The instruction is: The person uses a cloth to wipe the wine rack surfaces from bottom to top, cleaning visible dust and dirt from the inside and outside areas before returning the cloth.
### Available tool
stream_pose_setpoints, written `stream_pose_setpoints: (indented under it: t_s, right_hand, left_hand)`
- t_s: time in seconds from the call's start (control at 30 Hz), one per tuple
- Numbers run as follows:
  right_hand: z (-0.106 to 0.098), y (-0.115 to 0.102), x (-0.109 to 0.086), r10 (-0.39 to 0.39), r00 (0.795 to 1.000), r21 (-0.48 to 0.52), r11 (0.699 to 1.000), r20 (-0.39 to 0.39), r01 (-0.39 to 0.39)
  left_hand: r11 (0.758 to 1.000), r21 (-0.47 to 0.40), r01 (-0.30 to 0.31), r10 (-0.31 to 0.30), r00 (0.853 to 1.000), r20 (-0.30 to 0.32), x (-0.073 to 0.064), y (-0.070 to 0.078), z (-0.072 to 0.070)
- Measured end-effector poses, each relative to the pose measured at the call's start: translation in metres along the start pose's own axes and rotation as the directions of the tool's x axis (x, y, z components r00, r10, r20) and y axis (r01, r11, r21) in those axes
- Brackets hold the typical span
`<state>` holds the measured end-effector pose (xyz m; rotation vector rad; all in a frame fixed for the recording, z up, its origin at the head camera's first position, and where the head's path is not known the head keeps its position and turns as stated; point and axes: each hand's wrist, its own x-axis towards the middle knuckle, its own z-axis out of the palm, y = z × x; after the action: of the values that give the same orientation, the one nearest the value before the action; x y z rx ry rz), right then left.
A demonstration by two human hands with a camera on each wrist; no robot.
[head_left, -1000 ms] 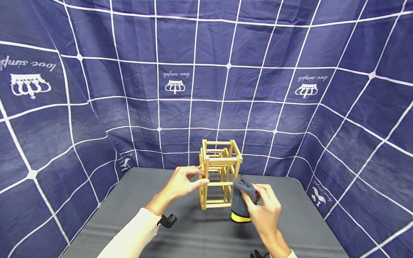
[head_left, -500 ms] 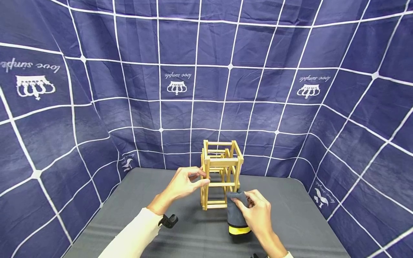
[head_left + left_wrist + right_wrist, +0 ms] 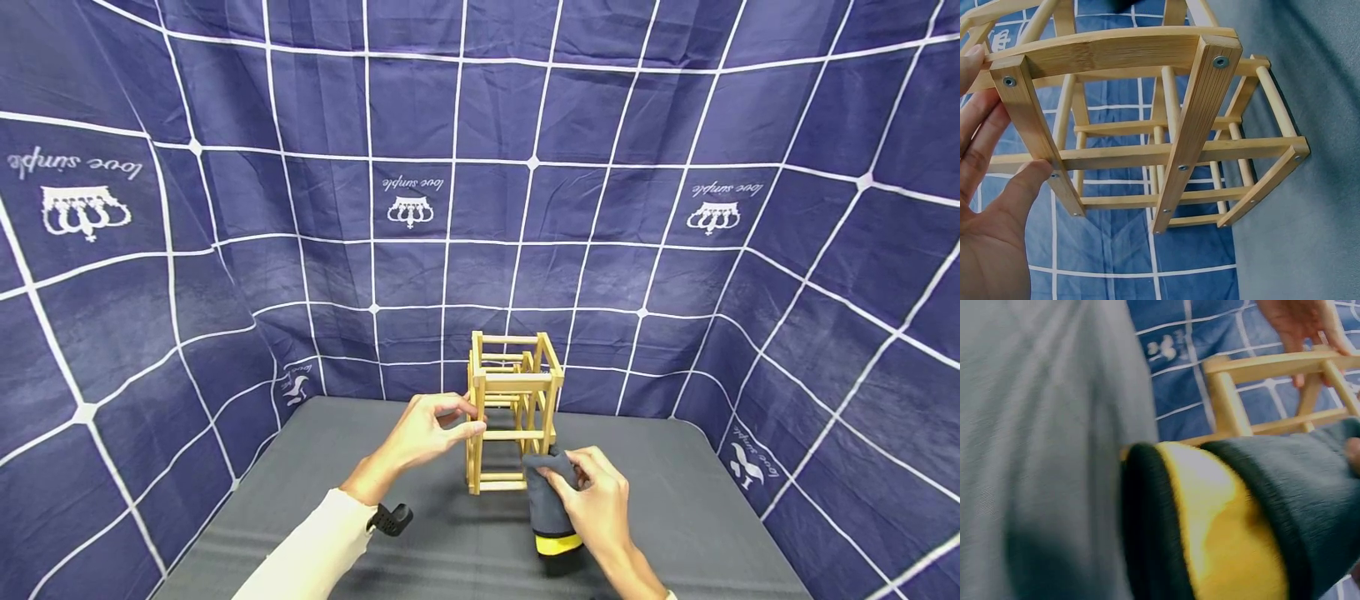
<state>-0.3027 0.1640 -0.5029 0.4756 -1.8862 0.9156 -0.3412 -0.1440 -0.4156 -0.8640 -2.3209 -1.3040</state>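
Note:
A light wooden rack of slats and round rods stands upright on the grey surface. My left hand grips its near left post; the left wrist view has the thumb against the wood and the other fingers on the post's far side. By the near right post, my right hand pinches the upper part of a folded cloth, dark grey outside with a yellow inner face. In the right wrist view the yellow layer shows between dark edges. The cloth hides the rack's lower right corner in the head view.
A grey padded surface lies under the rack. Blue fabric with white grid lines hangs behind it and along both sides. A black band is on the left wrist.
My right hand has moved down and left with the cloth, which hangs lower beside the rack's near right post. The left hand has kept its place on the rack.

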Motion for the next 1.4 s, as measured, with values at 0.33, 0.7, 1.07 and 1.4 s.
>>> stream_pose_setpoints:
  t_s: [0.33,0.7,1.07,1.4]
  right_hand:
    - [-0.004,-0.004,0.017,0.002,0.996,0.059,0.998,-0.091,0.003]
    - [-0.01,-0.007,0.024,-0.074,0.953,0.099,0.989,-0.295,0.107]
    - [0.016,-0.03,0.032,-0.165,0.953,0.056,0.981,-0.253,0.185]
    - [0.048,-0.063,0.029,-0.085,0.991,0.172,0.98,-0.1,0.101]
  left_hand:
    - [0.999,0.032,0.001,0.0,1.0,-0.031,-0.001,0.001,0.001]
    - [0.988,0.006,-0.154,0.152,0.966,-0.21,0.021,0.014,-0.017]
    - [0.925,0.14,-0.354,0.373,0.915,-0.151,0.043,0.019,-0.021]
    - [0.926,0.121,-0.359,0.375,0.913,-0.162,0.046,0.021,-0.02]
